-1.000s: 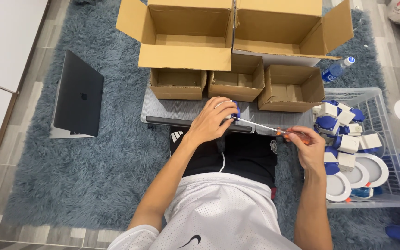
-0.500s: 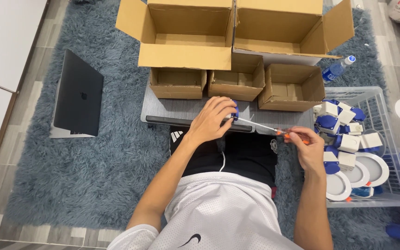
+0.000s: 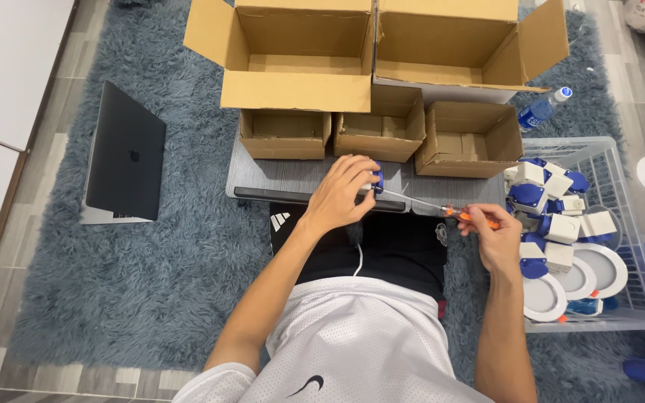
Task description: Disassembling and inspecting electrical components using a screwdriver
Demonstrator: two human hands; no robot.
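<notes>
Slippage looks the main danger: the left hand point(image 3: 343, 195) is curled tight around a small blue and white fitting point(image 3: 374, 179) at the near edge of the grey tabletop point(image 3: 278, 175), while the right hand point(image 3: 493, 233) pinches the orange handle of a long, thin screwdriver point(image 3: 442, 207) aimed at it. If that tip skids off, I'd judge it could jab the gripping fingers point(image 3: 352, 168), or the fitting could twist loose and drop onto the lap below.

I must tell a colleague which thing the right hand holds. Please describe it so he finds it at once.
Start at the clear wire basket on the person's right. Just left of it, the right hand pinches a screwdriver. Its orange handle and thin metal shaft set it apart from the blue-and-white parts.
</notes>
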